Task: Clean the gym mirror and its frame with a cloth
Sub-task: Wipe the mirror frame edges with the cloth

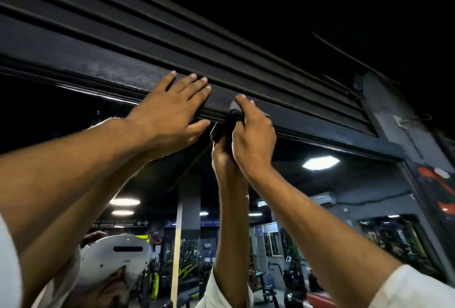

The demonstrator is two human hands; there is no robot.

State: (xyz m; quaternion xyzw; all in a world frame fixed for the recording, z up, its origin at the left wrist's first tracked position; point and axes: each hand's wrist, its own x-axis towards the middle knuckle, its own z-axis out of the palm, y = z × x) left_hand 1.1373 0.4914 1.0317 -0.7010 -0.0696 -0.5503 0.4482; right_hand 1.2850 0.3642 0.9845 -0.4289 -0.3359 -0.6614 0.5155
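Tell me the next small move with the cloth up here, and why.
Probably slide the right hand and cloth rightward along the mirror frame: the cloth is pressed there, the left hand lies flat just left of it, and the frame runs on rightward.

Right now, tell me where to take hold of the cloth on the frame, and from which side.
Take the cloth by its bunched middle, coming from below and the right, as the right hand does. It curls over the wad and presses it against the lower lip of the frame above the mirror. The left hand lies flat on the frame just left of it, blocking that side.
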